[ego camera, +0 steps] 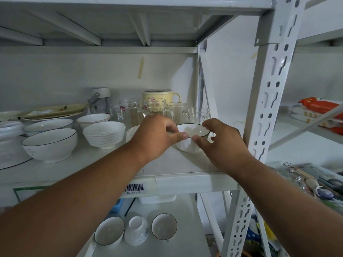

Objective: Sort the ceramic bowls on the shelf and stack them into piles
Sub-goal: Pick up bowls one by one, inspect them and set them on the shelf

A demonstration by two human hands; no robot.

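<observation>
Gripping a small black-rimmed white bowl [192,138] from both sides, the left hand [155,138] and the right hand [222,145] are seen reaching in over the front edge of the grey metal shelf [178,178]. The near rim is pinched by the left thumb, with the left fingers curled over the bowl's left edge; the near rim is touched by the right thumb, and the far right rim by a right fingertip, the other right fingers being loosely spread. The bowl is kept upright, at or just above the shelf board; contact with the board cannot be told.

Below the grip, on the lower shelf, two dark-rimmed bowls [109,230] [164,226] are set upright with an upturned white bowl [136,230] between them. Left of the grip, a stack of ribbed white bowls [104,135] is found, and farther left a large black-rimmed bowl [49,144]. Just behind the hands, glass mugs [130,112] are ranged, with a yellow lidded mug [159,96] behind them. Well right of the grip, a perforated shelf upright [267,101] is seen.
</observation>
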